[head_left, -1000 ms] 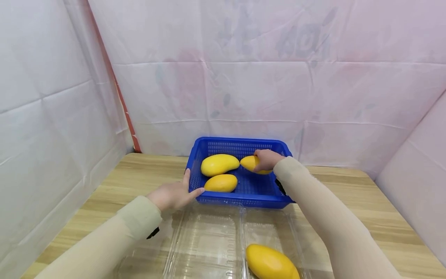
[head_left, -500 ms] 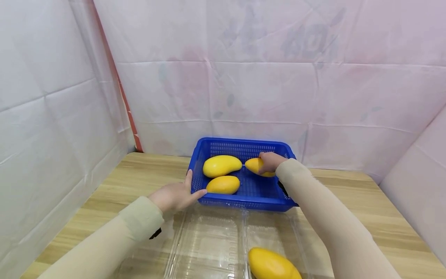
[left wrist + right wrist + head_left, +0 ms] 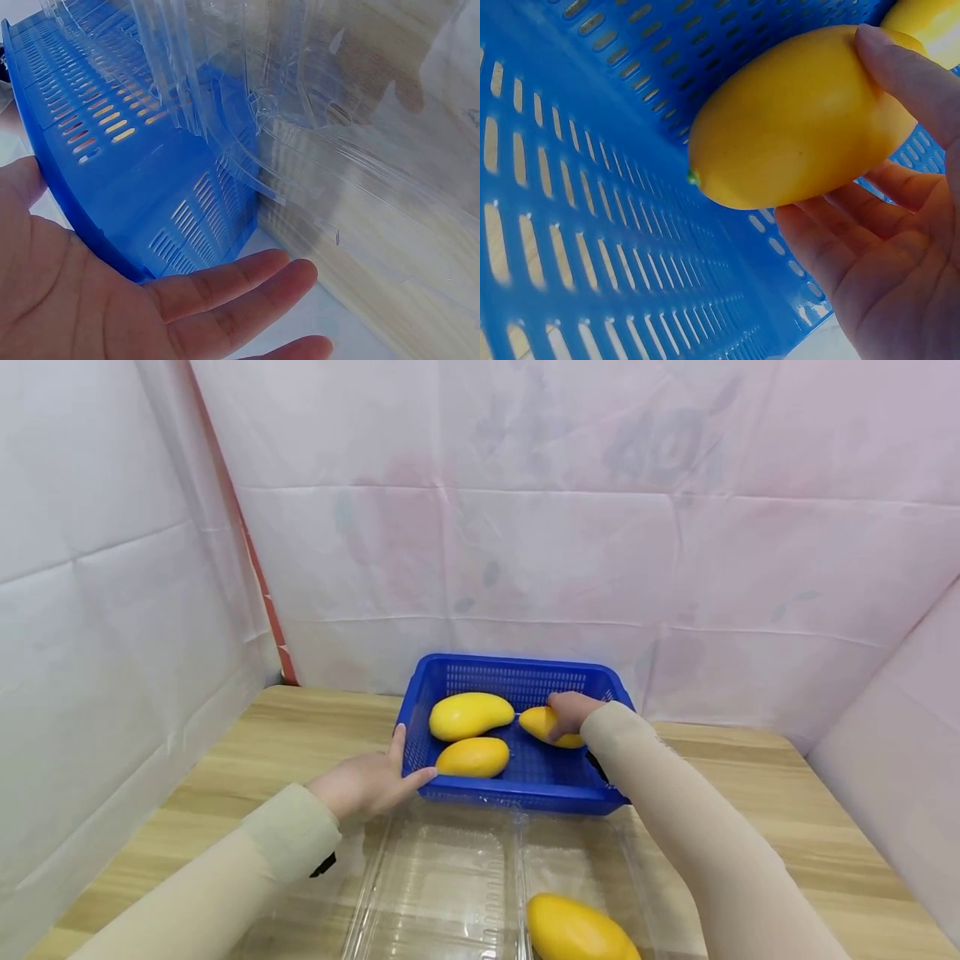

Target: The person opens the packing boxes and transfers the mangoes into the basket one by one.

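My right hand (image 3: 573, 712) reaches into the blue plastic basket (image 3: 525, 787) and holds a yellow mango (image 3: 534, 722) near the basket's right side. In the right wrist view, the thumb lies over this mango (image 3: 795, 127) and the other fingers are underneath, its green-tipped end pointing away from the palm. Two more mangoes, a paler curved one (image 3: 471, 716) and a shorter one (image 3: 474, 757), lie in the left half. At the basket's front left corner, my left hand (image 3: 367, 785) touches the rim; the left wrist view shows its fingers (image 3: 225, 289) nearly straight against the outside.
Clear plastic containers (image 3: 450, 868) stand directly in front of the basket on the wooden table (image 3: 330, 722). Another mango (image 3: 579, 931) sits in the right-hand one. Pale fabric sheets (image 3: 555, 560) enclose the table at the back and both sides.
My right hand and the mango in it have shifted slightly toward the front of the basket. The left hand stays at the corner, and the other mangoes keep their places.
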Action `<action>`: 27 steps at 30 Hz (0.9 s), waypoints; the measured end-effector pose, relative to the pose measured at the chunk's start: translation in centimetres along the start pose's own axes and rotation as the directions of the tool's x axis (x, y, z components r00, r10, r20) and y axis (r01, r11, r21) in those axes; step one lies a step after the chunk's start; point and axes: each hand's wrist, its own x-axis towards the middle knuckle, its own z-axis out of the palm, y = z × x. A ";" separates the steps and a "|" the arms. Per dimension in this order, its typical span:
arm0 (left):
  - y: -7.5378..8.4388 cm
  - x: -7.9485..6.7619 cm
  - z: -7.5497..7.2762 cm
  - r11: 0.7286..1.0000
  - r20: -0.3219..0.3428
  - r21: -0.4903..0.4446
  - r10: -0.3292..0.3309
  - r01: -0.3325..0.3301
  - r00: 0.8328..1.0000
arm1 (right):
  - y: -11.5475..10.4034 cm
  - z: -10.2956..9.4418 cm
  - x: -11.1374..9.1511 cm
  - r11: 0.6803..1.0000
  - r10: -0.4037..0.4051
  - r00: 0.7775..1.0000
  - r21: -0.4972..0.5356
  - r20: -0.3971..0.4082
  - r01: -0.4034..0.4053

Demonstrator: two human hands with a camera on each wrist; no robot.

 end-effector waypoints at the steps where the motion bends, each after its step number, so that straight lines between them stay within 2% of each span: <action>1: -0.1 -0.1 0.0 1.000 -0.004 0.000 0.000 0.000 1.000 | -0.1 0.0 0.0 1.000 0.007 1.000 -0.001 0.000 -0.007; 5: -0.1 -0.1 -0.1 1.000 -0.005 0.003 0.004 -0.004 1.000 | -0.1 0.1 0.2 1.000 0.018 1.000 -0.004 0.002 -0.018; 17: -0.2 0.1 0.3 0.999 -0.022 0.051 0.008 -0.007 1.000 | 0.1 0.0 0.0 1.000 -0.008 0.995 0.008 0.099 0.007; 27: 0.1 0.0 0.2 0.997 -0.038 0.072 0.006 -0.003 0.999 | -0.1 -0.1 0.0 1.000 -0.006 0.998 -0.009 0.062 0.006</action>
